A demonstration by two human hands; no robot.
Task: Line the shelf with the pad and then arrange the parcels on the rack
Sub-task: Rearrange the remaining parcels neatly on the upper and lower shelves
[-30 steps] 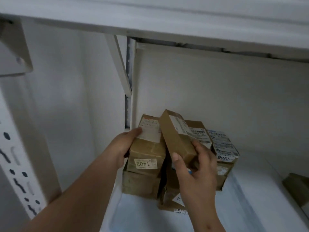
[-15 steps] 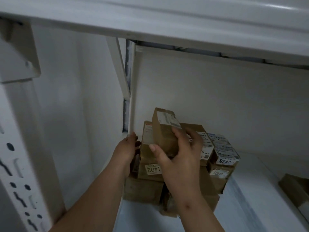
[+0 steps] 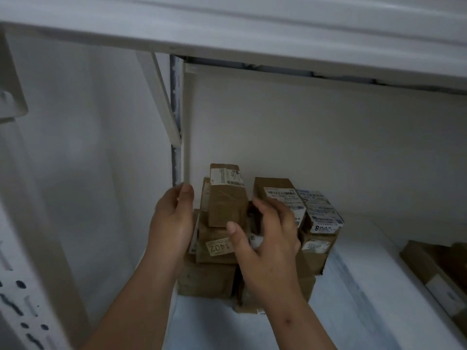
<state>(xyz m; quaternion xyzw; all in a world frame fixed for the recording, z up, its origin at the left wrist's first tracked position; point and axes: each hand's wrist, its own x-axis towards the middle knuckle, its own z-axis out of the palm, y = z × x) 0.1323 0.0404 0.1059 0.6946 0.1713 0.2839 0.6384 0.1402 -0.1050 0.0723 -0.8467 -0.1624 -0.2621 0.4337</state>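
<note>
1. A white shelf (image 3: 353,248) is lined with a pale pad (image 3: 290,332), and a stack of brown cardboard parcels sits on the pad in the back left corner.
2. The topmost parcel (image 3: 227,205) stands upright on the stack, with a white barcode label near its top edge.
3. The left hand (image 3: 171,223) is beside the stack's left side, fingers fairly straight and pointing up; whether it touches the boxes cannot be told.
4. The right hand (image 3: 267,238) hovers in front of the stack with fingers loosely spread, its thumb just below the top parcel's lower corner (no grip on it is visible).
5. A parcel marked 1402 (image 3: 217,246) lies under the top one.
6. Labelled parcels (image 3: 321,218) fill the stack's right side.
7. Another brown box (image 3: 434,269) lies well apart at the right edge.
</note>
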